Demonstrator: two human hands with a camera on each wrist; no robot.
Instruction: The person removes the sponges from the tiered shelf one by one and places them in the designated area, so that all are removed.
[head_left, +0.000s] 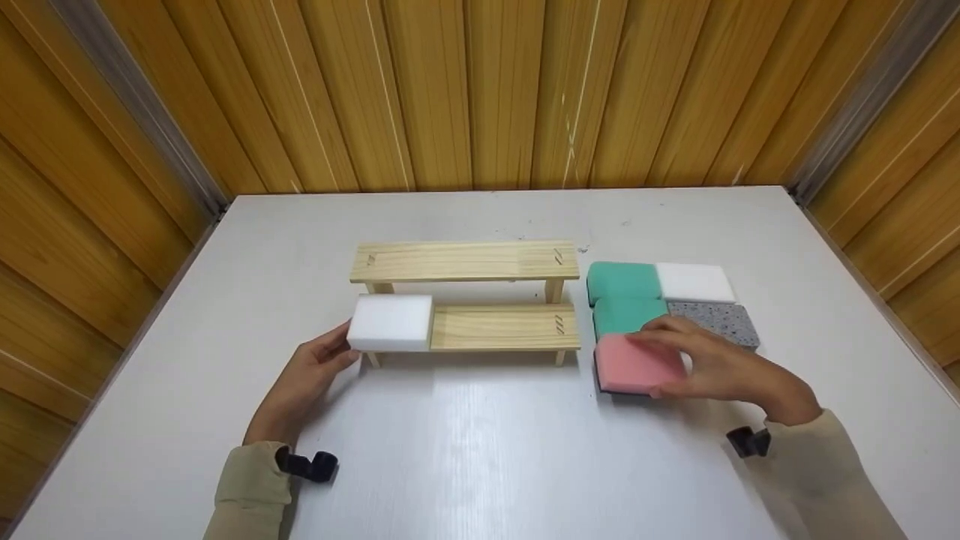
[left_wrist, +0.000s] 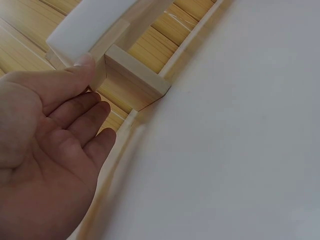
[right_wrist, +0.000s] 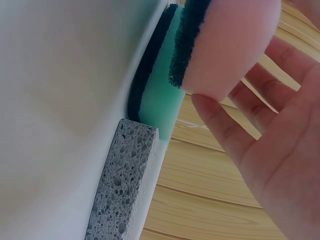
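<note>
My right hand grips a pink sponge with a dark scouring layer underneath, thumb on the near side and fingers on the far side. In the right wrist view the pink sponge stands off the table, overlapping a green sponge. At the left end of a two-step wooden rack's lower shelf lies a white sponge block. Beside that end is my left hand, its thumb tip right at the shelf edge under the block. Its other fingers are loosely bent, holding nothing.
Two green sponges, another white sponge block and a grey speckled block lie together right of the rack. The upper shelf rises behind the lower one. Wood-patterned walls border the white table.
</note>
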